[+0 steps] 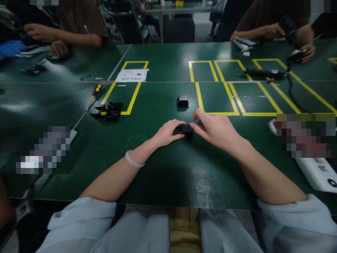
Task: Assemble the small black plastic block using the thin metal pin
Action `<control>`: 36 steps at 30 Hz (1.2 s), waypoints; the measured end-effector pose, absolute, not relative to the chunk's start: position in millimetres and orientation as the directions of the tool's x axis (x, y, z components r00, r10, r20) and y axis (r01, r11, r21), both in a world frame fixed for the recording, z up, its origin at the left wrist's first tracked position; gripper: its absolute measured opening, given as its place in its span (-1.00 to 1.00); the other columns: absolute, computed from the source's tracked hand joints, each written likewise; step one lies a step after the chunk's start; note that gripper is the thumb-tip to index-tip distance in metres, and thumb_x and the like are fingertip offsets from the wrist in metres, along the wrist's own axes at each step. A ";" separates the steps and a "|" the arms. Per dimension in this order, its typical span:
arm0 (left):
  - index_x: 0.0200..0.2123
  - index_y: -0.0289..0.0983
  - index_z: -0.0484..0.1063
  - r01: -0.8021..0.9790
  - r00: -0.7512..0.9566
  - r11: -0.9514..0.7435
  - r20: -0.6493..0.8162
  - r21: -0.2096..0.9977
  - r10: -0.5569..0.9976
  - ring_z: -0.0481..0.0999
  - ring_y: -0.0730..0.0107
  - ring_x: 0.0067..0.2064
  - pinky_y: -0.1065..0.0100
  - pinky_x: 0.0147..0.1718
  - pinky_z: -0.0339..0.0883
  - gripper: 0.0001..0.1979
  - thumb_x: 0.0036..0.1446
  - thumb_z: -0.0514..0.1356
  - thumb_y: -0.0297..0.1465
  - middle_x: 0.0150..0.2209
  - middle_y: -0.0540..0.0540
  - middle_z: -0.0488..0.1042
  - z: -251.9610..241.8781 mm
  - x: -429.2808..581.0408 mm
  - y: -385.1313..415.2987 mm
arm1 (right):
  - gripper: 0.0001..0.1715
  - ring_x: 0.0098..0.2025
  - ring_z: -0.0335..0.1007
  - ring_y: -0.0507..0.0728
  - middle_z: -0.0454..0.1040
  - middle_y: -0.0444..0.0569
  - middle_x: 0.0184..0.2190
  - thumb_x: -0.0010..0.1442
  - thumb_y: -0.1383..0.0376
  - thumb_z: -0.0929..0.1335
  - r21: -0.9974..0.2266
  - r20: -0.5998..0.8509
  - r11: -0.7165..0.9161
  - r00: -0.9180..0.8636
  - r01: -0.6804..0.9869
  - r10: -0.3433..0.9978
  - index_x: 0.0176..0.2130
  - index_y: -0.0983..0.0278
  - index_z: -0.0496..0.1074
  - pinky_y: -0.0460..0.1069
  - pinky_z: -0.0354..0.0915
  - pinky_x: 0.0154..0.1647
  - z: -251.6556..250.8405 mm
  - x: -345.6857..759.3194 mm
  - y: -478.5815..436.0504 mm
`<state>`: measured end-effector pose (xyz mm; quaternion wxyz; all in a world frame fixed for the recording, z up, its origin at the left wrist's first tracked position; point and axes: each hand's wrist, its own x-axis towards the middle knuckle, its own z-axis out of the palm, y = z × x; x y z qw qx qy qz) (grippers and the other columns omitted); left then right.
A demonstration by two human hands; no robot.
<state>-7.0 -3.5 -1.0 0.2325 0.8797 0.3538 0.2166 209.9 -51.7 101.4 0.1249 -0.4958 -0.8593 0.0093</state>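
Low down, left hand (166, 133) with fingers around a black block (187, 130), right hand (218, 129) arched alongside, grip unclear

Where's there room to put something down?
On the table between the forearms, and between the lone black block and the yellow tape left of it. It's crowded around the left hand, right hand and black part, and by the screwdriver and black pile.

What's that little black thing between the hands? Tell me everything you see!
The small black block looks like hard plastic, dark on top, with tiny pale spots at its left end. It's on, or just above, the green table. The left hand pinches its left end; the right hand seems to touch its right end. Finer details are too small to tell.
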 end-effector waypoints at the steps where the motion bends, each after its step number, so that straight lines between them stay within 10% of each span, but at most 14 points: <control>1: 0.09 -0.21 0.32 0.520 0.656 -0.643 0.219 0.562 0.722 0.40 0.15 0.00 0.18 0.01 0.27 -0.58 0.24 0.19 -0.16 -0.02 -0.12 0.42 -0.8 -7.0 -3.6 | -0.64 -0.44 0.37 0.09 0.51 -0.07 -0.41 0.35 0.08 0.13 -0.139 0.204 0.504 -0.473 0.853 0.857 -0.10 0.25 0.31 -0.05 -0.08 -0.48 101.2 210.1 -51.4; 36: 0.11 -0.20 0.30 0.531 0.654 -0.634 0.205 0.563 0.729 0.40 0.13 0.02 0.15 0.01 0.29 -0.56 0.23 0.19 -0.16 0.00 -0.14 0.42 -0.2 -7.9 -3.0 | -0.69 -0.43 0.38 0.09 0.53 -0.06 -0.39 0.35 0.13 0.14 -0.134 0.192 0.493 -0.465 0.860 0.864 -0.09 0.25 0.30 -0.04 -0.06 -0.47 100.6 212.2 -49.2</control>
